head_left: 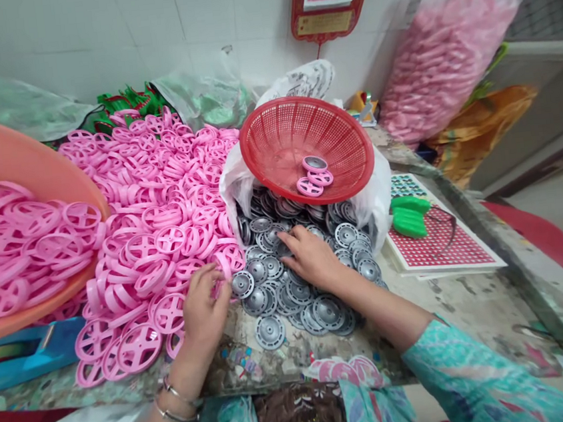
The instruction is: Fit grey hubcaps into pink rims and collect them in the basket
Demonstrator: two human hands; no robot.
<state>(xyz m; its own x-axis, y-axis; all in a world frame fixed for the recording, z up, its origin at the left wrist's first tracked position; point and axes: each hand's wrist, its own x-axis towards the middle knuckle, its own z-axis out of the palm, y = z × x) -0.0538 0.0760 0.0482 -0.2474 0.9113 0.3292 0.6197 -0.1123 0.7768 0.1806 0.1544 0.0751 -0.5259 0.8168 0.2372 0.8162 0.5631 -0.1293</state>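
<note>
While the left hand [202, 308] pinches a pink wheel [221, 268], the right hand [311, 258], spread flat over grey discs [270, 332], should lift only one.

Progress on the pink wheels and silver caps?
Done: three pieces in the red basket, one showing a silver cap. In hand: left hand fingers a pink wheel at the pile's edge; right hand rests on the silver caps. Left: the big pink pile, the full orange tub and nearly all caps in the bag. Looks early.
</note>
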